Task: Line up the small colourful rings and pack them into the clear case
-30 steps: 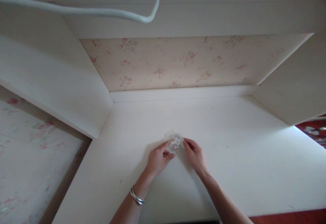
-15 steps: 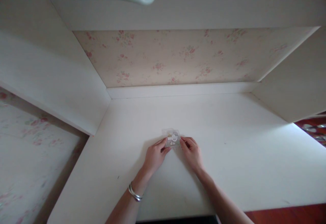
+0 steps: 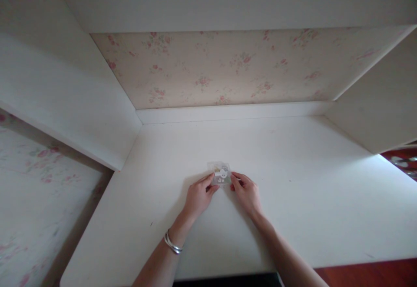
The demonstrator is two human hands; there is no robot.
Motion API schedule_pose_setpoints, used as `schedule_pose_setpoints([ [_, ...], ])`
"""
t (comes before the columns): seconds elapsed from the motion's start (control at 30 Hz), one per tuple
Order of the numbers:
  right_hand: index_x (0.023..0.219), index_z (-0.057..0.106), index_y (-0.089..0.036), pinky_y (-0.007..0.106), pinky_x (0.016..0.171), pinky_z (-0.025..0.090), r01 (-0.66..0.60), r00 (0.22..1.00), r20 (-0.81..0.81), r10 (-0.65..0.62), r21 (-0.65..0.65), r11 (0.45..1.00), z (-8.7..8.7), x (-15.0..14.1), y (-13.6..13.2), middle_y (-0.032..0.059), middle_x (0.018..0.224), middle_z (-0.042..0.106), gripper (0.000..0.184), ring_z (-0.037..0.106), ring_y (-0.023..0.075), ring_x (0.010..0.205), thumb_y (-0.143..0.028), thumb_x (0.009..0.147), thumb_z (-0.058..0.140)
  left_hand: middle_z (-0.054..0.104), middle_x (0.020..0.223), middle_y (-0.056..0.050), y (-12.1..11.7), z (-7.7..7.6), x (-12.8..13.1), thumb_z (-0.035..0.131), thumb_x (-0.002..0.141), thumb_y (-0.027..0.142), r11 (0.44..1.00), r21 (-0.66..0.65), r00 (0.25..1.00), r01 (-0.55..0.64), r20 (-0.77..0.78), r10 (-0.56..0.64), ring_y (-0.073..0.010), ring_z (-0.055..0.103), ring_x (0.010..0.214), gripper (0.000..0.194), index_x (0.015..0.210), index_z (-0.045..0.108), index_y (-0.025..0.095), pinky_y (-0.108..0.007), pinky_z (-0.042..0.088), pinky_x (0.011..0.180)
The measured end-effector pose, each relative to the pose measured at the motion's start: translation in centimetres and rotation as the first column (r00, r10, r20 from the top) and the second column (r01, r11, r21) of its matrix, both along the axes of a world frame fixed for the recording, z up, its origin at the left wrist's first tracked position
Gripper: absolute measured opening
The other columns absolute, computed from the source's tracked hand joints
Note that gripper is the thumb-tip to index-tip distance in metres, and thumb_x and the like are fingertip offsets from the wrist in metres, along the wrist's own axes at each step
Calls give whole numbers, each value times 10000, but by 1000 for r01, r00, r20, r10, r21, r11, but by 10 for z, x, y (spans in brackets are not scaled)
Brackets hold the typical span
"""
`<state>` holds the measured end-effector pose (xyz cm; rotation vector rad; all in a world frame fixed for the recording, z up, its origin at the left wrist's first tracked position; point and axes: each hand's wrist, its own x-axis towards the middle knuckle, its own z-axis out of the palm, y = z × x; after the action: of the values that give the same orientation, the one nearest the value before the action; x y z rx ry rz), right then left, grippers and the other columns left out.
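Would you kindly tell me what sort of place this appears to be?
It looks like a room in a home, judging by the floral wallpaper, the white desk-like surface between side panels, and what seems a reddish floor.

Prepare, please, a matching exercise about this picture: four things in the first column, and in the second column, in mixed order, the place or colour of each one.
1. See-through item
2. Bracelet
3. Back wall
4. Right hand

A. Pale, with pinkish flowers
B. At the right edge of the see-through item
C. Between the two hands
D. Silver-coloured, on the left arm

Pairs: 1-C, 2-D, 3-A, 4-B
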<state>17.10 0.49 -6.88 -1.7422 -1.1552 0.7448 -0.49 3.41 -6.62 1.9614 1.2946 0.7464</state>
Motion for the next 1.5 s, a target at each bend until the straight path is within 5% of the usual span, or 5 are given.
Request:
schedule_pose_setpoints([
  [0.27,913,701,-173,275,592,466,5,999,37,-6,33,999,3,-3,-1,57,743,696,417,597,157,547,-511,814,479,705,976,-22,-1,3,-2,573,818,406,1000,-24,1000,16,-9,-16,-164,652,755,445,1230,567,236,-259,510,753],
  [0.57,828,704,-177,247,549,425,-16,992,126,17,-6,1000,7,-3,-7,22,566,635,472,577,156,537,-551,834,416,688,1055,-57,-1,5,-2,458,866,479,996,-86,993,-24,112,33,-170,660,842,429,1124,635,186,-254,512,775],
  [1.07,1151,641,-212,295,808,479,-95,973,219,77,71,993,-3,-3,-6,59,1130,651,432,628,166,817,-439,847,435,677,1091,-51,-2,1,-6,514,845,427,997,-79,994,-17,104,25,-179,660,867,428,1206,592,210,-276,491,819],
  [1.33,1158,642,-191,283,684,494,-92,980,180,86,26,995,1,-1,-7,46,777,701,485,613,166,664,-486,827,446,694,1044,-18,-2,3,-4,523,832,322,996,-84,995,-9,94,17,-149,656,800,445,1270,533,245,-246,496,766],
  [1.5,1153,644,-204,264,654,486,-100,981,169,96,20,995,2,-2,-6,33,744,692,476,597,151,622,-480,809,465,709,974,-29,-1,4,-2,545,807,275,992,-123,992,-34,115,48,-150,655,800,510,1310,492,214,-248,500,785],
])
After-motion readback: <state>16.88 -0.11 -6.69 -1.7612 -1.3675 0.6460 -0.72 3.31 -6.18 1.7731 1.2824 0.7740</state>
